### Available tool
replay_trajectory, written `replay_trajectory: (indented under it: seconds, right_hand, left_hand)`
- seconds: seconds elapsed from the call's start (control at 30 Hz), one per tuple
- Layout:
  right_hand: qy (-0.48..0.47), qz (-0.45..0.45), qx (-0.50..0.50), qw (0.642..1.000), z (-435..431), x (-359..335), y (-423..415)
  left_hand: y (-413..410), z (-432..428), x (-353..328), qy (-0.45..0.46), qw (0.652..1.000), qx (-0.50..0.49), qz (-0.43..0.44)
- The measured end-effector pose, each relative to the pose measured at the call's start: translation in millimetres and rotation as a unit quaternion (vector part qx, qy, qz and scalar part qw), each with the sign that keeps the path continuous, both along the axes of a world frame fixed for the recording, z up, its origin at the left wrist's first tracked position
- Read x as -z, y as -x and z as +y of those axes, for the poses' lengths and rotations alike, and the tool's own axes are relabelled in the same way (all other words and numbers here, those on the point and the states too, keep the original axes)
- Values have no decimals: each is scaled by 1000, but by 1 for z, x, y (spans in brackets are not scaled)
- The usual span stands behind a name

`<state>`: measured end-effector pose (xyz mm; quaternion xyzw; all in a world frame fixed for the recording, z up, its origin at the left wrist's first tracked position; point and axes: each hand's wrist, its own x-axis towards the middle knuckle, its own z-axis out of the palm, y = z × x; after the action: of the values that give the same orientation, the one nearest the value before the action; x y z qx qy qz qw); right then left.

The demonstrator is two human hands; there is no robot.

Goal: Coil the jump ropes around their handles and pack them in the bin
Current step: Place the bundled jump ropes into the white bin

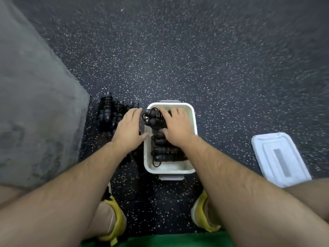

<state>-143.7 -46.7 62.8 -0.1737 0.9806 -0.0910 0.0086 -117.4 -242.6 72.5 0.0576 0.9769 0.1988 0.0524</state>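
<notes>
head view, looking straight down, some motion blur. white bin (195,122) sits open on the black speckled rubber floor (204,59) between the person's forearms, long side running away from the camera. right hand (175,125) is inside the far half of the bin, fingers curled over and thumb underneath a coiled jump rope (153,117): black cord wound around black handles, bundle lying crosswise with its handle ends at the bin's left wall, a loose loop of cord sticking up at the far end. two more coiled ropes (168,154) already lie in the near half of the bin, also crosswise, one behind the other, partly covered by the right wrist. left hand (129,125) is outside the bin, just beside its left wall, palm down, fingers straight and together, holding nothing; thumb is close to the rim, contact can't be told. under and beyond that hand a row of coiled ropes (108,111) lies on the floor left of the bin; whether the fingers touch them can't be told. white lid (279,157) lies flat on the floor, well apart to the right. grey slab (35,86) covers the left side. yellow shoes (116,220) and green shorts (160,240) at the bottom edge.
</notes>
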Motion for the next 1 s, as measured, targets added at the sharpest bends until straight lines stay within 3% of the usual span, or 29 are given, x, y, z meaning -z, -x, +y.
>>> replay_trajectory:
  seconds: [0.17,0.43,0.7,0.83,1.0]
  right_hand:
    - [-81,-40,27,996,22,26,13]
    - [-91,-68,-14,993,3,51,41]
    - [-90,-94,25,991,-1,55,36]
    - [-57,-36,38,997,-6,24,48]
    - [-42,28,-29,998,-64,-5,69]
  left_hand:
    - [7,21,18,-7,996,5,-92]
    - [17,8,36,-18,995,29,-98]
    - [13,2,44,-63,995,33,-74]
    - [20,-5,38,-83,996,-17,-42]
    - [47,-34,31,-20,995,-100,2]
